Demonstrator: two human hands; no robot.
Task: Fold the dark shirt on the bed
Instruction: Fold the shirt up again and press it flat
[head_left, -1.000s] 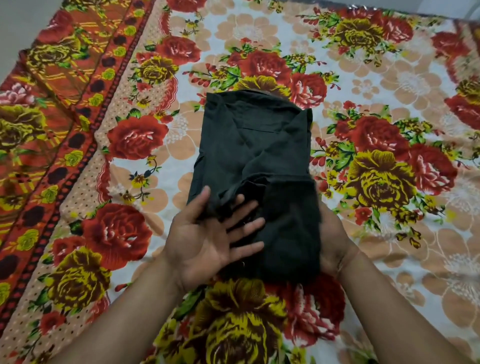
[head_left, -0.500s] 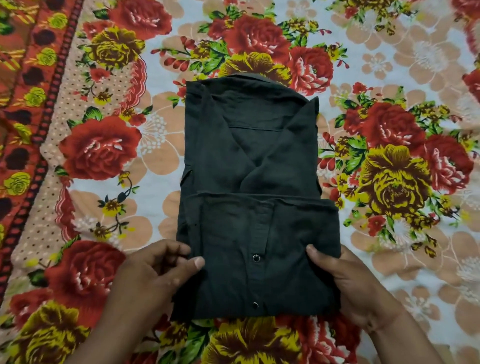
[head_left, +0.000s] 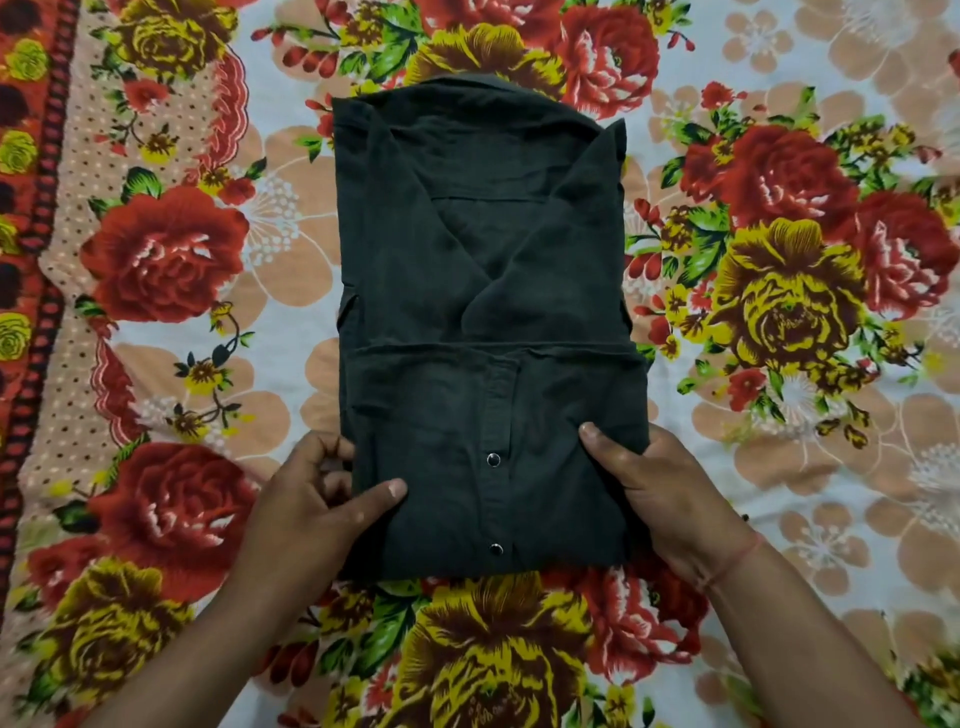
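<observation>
The dark shirt (head_left: 483, 291) lies as a narrow folded rectangle in the middle of the bed, collar at the far end. Its lower part is doubled up over the body, with two snap buttons showing on the placket. My left hand (head_left: 317, 499) grips the near left edge of the fold, thumb on top and fingers tucked under the cloth. At the near right edge my right hand (head_left: 654, 483) holds it the same way, thumb on top, fingers hidden beneath.
The bed is covered by a floral sheet (head_left: 779, 312) with big red and yellow roses. A dark red patterned border (head_left: 26, 260) runs down the left side. Flat sheet surrounds the shirt on all sides.
The lower part of the shirt was folded up over the body and now lies flat. Both hands moved to the near side edges and took hold of them. The view has come closer.
</observation>
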